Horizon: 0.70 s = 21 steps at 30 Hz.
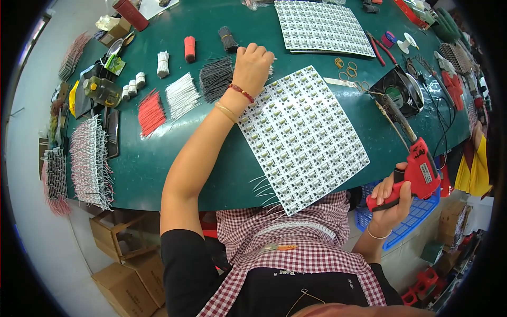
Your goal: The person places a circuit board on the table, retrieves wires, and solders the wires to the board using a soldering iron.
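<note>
My left hand [252, 66] is closed at the far corner of a white panel of small circuit boards [301, 134] that lies tilted on the green table [158, 164]. It pinches something thin there, probably a wire; I cannot tell exactly what. Piles of cut wires lie just left of it: black [215, 79], white [181, 95] and red [151, 112]. My right hand [393, 198] grips a red soldering gun [417, 166] off the table's near right edge, its long tip pointing up toward a small black fan [401, 91].
A second white board panel [322, 26] lies at the back. Wired finished modules [91, 164] are stacked at the left. A yellow-liquid bottle [103, 91], wire bundles, scissors [359, 84] and red pliers [381, 47] lie around. Cardboard boxes [127, 274] and a blue crate [412, 216] sit below.
</note>
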Each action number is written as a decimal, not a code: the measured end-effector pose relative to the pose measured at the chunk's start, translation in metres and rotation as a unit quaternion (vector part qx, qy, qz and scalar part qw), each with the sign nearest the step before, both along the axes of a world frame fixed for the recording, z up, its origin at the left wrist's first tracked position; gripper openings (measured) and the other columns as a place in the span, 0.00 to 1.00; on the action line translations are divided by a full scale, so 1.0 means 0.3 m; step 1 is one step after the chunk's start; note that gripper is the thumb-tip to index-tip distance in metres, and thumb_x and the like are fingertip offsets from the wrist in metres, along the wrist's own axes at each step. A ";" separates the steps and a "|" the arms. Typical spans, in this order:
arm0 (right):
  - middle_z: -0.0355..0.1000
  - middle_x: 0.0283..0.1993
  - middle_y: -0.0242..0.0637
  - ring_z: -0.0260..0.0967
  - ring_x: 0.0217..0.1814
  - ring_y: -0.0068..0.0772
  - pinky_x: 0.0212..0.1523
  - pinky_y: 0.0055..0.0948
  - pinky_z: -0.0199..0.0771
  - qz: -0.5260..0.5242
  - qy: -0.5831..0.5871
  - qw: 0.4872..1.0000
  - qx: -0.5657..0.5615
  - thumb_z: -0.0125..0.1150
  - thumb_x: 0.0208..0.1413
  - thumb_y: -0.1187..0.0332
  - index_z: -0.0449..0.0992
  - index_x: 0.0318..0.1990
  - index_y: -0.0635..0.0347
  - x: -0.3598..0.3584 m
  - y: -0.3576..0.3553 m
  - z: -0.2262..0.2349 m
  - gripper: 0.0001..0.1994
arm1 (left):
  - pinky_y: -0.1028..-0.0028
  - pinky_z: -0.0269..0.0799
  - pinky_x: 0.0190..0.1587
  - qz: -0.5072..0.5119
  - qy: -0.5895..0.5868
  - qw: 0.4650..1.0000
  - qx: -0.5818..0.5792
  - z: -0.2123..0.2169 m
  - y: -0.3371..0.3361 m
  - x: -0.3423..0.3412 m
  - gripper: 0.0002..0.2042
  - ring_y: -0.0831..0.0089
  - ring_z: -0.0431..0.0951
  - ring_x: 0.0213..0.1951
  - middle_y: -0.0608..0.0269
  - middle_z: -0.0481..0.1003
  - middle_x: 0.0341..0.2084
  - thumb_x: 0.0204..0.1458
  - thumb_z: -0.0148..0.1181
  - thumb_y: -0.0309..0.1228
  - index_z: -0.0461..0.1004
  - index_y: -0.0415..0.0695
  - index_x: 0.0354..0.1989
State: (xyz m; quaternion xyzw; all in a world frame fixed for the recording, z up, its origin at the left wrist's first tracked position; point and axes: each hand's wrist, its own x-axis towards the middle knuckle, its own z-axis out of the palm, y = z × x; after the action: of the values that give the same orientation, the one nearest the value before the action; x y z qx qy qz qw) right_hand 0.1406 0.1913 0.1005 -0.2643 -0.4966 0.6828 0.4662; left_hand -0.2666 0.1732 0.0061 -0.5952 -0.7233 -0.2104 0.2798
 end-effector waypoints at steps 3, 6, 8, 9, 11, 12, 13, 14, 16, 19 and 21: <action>0.63 0.21 0.33 0.59 0.14 0.21 0.19 0.22 0.68 0.011 0.001 1.000 0.008 0.50 0.67 0.56 0.61 0.56 0.69 0.005 -0.009 0.007 0.22 | 0.71 0.66 0.33 -0.041 -0.158 0.985 0.047 0.030 -0.034 0.030 0.04 0.70 0.75 0.31 0.64 0.73 0.27 0.57 0.58 0.28 0.77 0.44 0.33; 0.65 0.22 0.34 0.61 0.16 0.22 0.22 0.24 0.70 0.020 0.012 1.000 0.009 0.51 0.67 0.57 0.62 0.58 0.70 -0.002 -0.021 0.003 0.23 | 0.77 0.67 0.27 -0.100 -0.526 0.844 0.018 0.147 -0.114 0.159 0.08 0.75 0.77 0.25 0.63 0.74 0.28 0.63 0.52 0.29 0.75 0.40 0.35; 0.65 0.23 0.34 0.63 0.18 0.23 0.25 0.26 0.72 0.019 -0.007 1.000 -0.011 0.52 0.67 0.59 0.62 0.59 0.70 -0.048 -0.049 0.012 0.23 | 0.81 0.68 0.24 -0.153 -0.759 0.629 -0.070 0.242 -0.210 0.268 0.11 0.80 0.77 0.22 0.64 0.75 0.29 0.67 0.47 0.31 0.73 0.39 0.38; 0.66 0.24 0.34 0.65 0.20 0.23 0.27 0.27 0.74 0.024 -0.023 0.999 -0.030 0.53 0.66 0.60 0.62 0.60 0.71 -0.070 -0.068 0.013 0.24 | 0.82 0.68 0.24 -0.173 -0.796 0.569 -0.111 0.268 -0.263 0.323 0.12 0.83 0.76 0.22 0.66 0.75 0.29 0.68 0.45 0.32 0.72 0.39 0.39; 0.69 0.29 0.37 0.69 0.26 0.26 0.34 0.30 0.76 0.066 -0.055 0.996 -0.037 0.58 0.63 0.67 0.62 0.61 0.70 -0.112 -0.096 0.011 0.23 | 0.82 0.69 0.23 -0.165 -0.811 0.529 -0.187 0.290 -0.349 0.443 0.11 0.82 0.75 0.20 0.67 0.75 0.27 0.68 0.45 0.31 0.73 0.38 0.39; 0.69 0.31 0.37 0.70 0.27 0.26 0.34 0.30 0.76 0.091 -0.072 0.992 -0.047 0.58 0.63 0.69 0.62 0.61 0.70 -0.127 -0.110 0.006 0.23 | 0.82 0.69 0.23 -0.180 -0.802 0.541 -0.177 0.284 -0.389 0.512 0.10 0.82 0.74 0.20 0.67 0.75 0.26 0.67 0.46 0.29 0.74 0.38 0.40; 0.70 0.32 0.38 0.71 0.29 0.27 0.35 0.29 0.76 0.118 -0.088 0.987 -0.057 0.59 0.62 0.71 0.62 0.61 0.70 -0.142 -0.129 -0.003 0.23 | 0.82 0.70 0.24 -0.193 -0.794 0.553 -0.165 0.273 -0.424 0.574 0.09 0.82 0.74 0.20 0.67 0.75 0.25 0.67 0.47 0.27 0.74 0.37 0.40; 0.69 0.32 0.35 0.69 0.29 0.24 0.31 0.24 0.72 0.111 -0.138 0.982 -0.062 0.67 0.57 0.68 0.63 0.60 0.69 -0.160 -0.163 0.004 0.27 | 0.81 0.71 0.25 -0.189 -0.775 0.580 -0.165 0.271 -0.453 0.617 0.08 0.82 0.75 0.20 0.66 0.76 0.25 0.66 0.48 0.26 0.75 0.37 0.41; 0.69 0.32 0.35 0.68 0.30 0.23 0.31 0.23 0.71 0.153 -0.183 0.970 -0.053 0.67 0.56 0.70 0.64 0.60 0.69 -0.151 -0.184 -0.022 0.27 | 0.81 0.73 0.26 -0.177 -0.742 0.631 -0.141 0.278 -0.491 0.682 0.06 0.82 0.77 0.21 0.64 0.78 0.24 0.62 0.52 0.22 0.76 0.35 0.41; 0.71 0.34 0.34 0.68 0.31 0.21 0.32 0.21 0.70 0.192 -0.238 0.951 -0.057 0.65 0.55 0.75 0.65 0.59 0.69 -0.147 -0.211 -0.025 0.25 | 0.80 0.74 0.26 -0.154 -0.752 0.631 -0.113 0.267 -0.538 0.733 0.07 0.80 0.79 0.21 0.62 0.80 0.25 0.61 0.53 0.21 0.77 0.36 0.43; 0.72 0.36 0.34 0.69 0.34 0.21 0.35 0.21 0.71 0.193 -0.263 0.943 -0.061 0.66 0.54 0.78 0.65 0.59 0.69 -0.145 -0.218 -0.019 0.25 | 0.80 0.75 0.26 -0.135 -0.753 0.635 -0.106 0.252 -0.563 0.746 0.07 0.80 0.80 0.22 0.61 0.81 0.25 0.60 0.54 0.22 0.77 0.35 0.43</action>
State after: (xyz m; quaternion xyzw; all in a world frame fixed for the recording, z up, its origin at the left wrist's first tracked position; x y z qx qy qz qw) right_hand 0.0971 0.1258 0.0949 -0.3613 -0.6007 0.6947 0.1614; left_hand -0.0427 0.0043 0.0817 -0.3464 -0.6119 -0.5433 -0.4587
